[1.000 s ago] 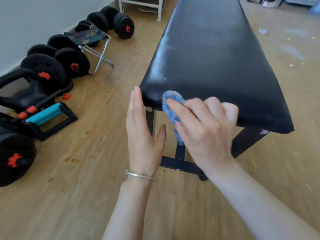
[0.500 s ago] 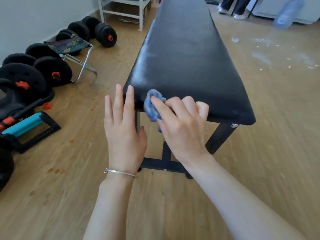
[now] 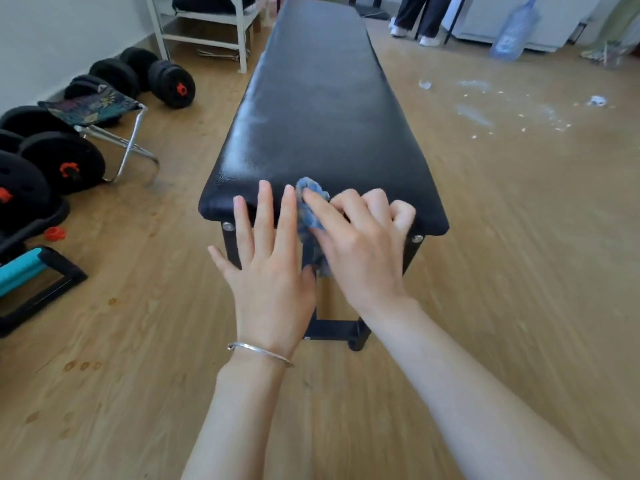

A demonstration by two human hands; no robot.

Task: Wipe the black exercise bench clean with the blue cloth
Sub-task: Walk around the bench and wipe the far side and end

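The black exercise bench (image 3: 322,109) runs lengthwise away from me, its near end just ahead of my hands. My right hand (image 3: 360,247) grips the bunched blue cloth (image 3: 310,206) at the middle of the near edge, fingers curled round it. Part of the cloth pokes out above my index finger and part hangs below the edge. My left hand (image 3: 270,268) is beside it on the left, fingers straight and spread, fingertips over the near edge; whether they touch the bench is unclear.
Black dumbbells and weight plates (image 3: 62,161) line the wall at left, with a small folding stool (image 3: 100,112) and a teal-handled frame (image 3: 24,271). A white rack (image 3: 207,32) stands at the back left. White debris (image 3: 485,105) litters the floor right; a person's legs (image 3: 415,19) and a water bottle (image 3: 512,32) are behind.
My view has swung so the bench now lies centred. Both hands have shifted from the bench's left corner toward the middle of its near edge, the cloth still in my right hand.
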